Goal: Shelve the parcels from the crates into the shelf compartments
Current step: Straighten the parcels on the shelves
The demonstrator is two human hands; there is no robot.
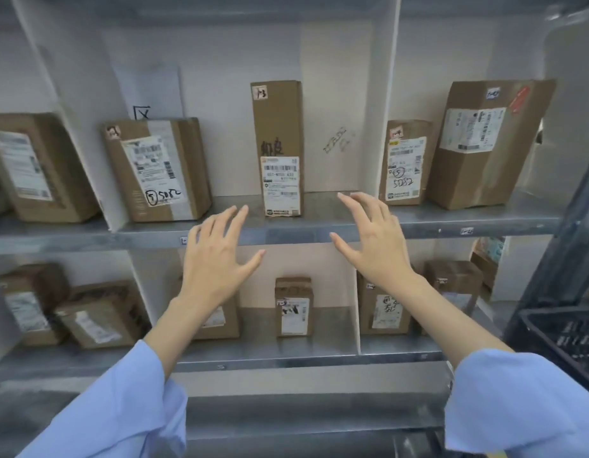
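A tall narrow cardboard parcel [279, 147] stands upright in the middle compartment of the upper metal shelf [286, 231], with a white label on its lower front. My left hand [217, 259] hovers just below and left of it, fingers spread, holding nothing. My right hand [372, 239] hovers to its right at the shelf's front edge, also spread and empty. Neither hand touches the parcel. A wider labelled parcel [157, 168] leans in the same compartment to the left.
White dividers [384, 104] split the shelves into compartments. More parcels stand at the upper right [488, 143] and upper left [35, 166], and several fill the lower shelf [293, 307]. A dark plastic crate [560, 335] sits at the right edge.
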